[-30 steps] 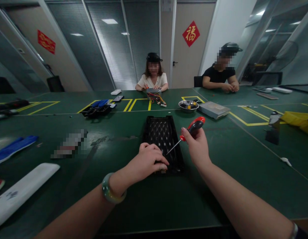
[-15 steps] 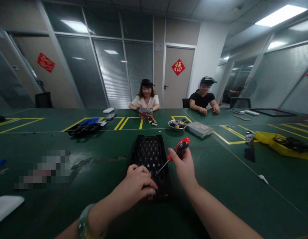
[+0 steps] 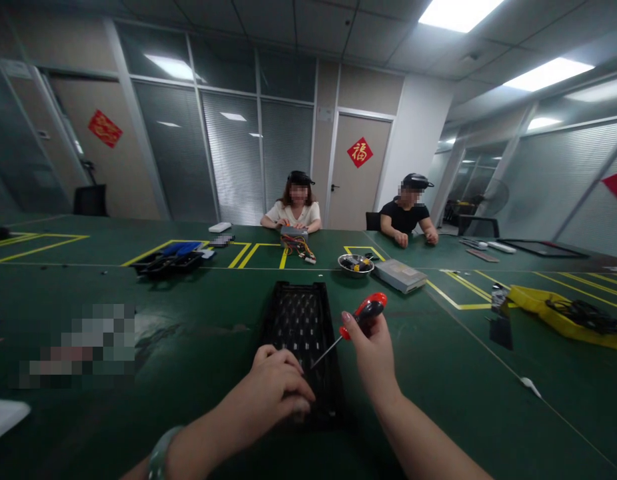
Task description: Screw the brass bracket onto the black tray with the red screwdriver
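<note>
My left hand (image 3: 273, 385) rests curled over the lower part of a black perforated plastic tray (image 3: 298, 320), its fingers hiding whatever lies beneath them. My right hand (image 3: 372, 357) grips a red-and-black screwdriver (image 3: 364, 313) by the handle. Its thin steel shaft slants down and left, ending just above the tray near my left fingers. A pale bangle (image 3: 158, 453) circles my left wrist.
The tray lies on a green workbench (image 3: 438, 400) with yellow tape lines. Ahead stand a steel bowl (image 3: 355, 265) of small parts and a grey metal box (image 3: 400, 276). Two co-workers (image 3: 296, 213) (image 3: 407, 213) sit beyond them. A yellow bin (image 3: 563, 320) holding black cables lies right.
The view has tilted upward, so the tray and my hands sit lower in the picture. My hands keep nearly the same positions on the tray, and the screwdriver stays in my right hand.
</note>
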Tool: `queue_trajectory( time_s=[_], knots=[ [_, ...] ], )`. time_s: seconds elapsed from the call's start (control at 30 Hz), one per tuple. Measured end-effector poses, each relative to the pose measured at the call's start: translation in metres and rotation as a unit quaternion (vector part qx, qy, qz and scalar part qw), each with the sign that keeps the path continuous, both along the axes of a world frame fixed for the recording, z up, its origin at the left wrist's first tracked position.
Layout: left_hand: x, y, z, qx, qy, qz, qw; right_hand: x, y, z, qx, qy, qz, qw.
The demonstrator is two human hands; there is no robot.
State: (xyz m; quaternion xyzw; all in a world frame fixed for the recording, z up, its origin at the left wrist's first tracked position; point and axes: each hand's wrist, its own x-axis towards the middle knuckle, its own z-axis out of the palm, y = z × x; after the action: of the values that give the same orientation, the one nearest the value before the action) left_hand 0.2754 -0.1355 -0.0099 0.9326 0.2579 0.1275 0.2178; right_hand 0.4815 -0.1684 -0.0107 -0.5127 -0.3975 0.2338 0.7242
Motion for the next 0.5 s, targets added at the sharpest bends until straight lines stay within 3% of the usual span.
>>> queue_trajectory(
  time_s=[0.5],
  knots=[
    [0.0012,-0.0035,0.0033,-0.035,-0.007,0.027,0.999,0.0001,-0.0011,0.0005,-0.007,0.001,-0.01,1.0]
  ],
)
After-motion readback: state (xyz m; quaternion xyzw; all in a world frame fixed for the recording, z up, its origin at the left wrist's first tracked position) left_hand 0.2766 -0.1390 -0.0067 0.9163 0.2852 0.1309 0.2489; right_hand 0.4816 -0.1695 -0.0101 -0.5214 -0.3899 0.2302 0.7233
